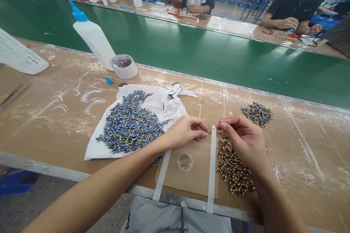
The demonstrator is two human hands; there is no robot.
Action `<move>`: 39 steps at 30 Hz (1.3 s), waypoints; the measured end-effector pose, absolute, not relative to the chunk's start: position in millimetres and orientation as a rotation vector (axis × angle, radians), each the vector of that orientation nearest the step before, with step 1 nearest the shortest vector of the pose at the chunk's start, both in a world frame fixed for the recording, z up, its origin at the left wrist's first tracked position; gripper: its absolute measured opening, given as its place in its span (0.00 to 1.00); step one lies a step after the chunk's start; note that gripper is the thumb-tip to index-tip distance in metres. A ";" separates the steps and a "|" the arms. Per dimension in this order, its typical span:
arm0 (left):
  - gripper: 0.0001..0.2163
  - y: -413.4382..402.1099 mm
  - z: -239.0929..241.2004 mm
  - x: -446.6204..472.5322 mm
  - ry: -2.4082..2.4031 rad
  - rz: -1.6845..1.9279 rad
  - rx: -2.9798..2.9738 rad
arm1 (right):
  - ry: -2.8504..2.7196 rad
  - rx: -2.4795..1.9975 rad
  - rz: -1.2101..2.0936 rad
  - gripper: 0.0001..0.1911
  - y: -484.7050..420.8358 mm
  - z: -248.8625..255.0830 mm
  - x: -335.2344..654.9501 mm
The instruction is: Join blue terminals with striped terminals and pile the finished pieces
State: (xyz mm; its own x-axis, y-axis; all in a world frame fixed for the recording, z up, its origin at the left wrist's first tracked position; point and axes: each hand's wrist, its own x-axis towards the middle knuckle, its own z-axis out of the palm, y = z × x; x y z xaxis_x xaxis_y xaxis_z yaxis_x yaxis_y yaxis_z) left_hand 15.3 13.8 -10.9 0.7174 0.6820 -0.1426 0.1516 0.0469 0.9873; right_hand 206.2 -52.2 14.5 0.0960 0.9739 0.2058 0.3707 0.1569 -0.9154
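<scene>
Left hand pinches one small piece, right hand one thin stick — both fingertips closed — near one clear cup, three piles.

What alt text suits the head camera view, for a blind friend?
A bare left hand pinches a tiny piece while the right hand points a thin stick at it. Blue-and-yellow parts lie heaped on a white sheet, left; brownish parts lie right.
</scene>
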 end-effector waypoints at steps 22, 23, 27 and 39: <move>0.04 14.6 -9.7 15.1 0.716 0.441 1.547 | -1.662 -1.464 0.667 0.05 -49.6 15.5 202.8; 0.04 14.7 -9.4 15.0 0.713 0.436 1.545 | -1.669 -1.465 0.659 0.05 -49.7 15.9 202.4; 0.05 14.9 -8.8 14.9 0.716 0.431 1.525 | -1.698 -1.455 0.641 0.05 -50.4 16.9 201.3; 0.04 15.8 -9.4 12.9 0.685 0.427 1.578 | -1.769 -1.410 0.604 0.05 -51.5 20.5 198.6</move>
State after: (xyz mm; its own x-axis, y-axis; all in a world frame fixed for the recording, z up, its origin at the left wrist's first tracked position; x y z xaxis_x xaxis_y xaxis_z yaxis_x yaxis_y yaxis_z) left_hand 12.9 15.8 -9.4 0.7510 0.6491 -0.1211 0.1766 -0.0208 0.9841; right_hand 198.6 -51.5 20.5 -0.0812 0.9570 0.2786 0.5865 0.2719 -0.7629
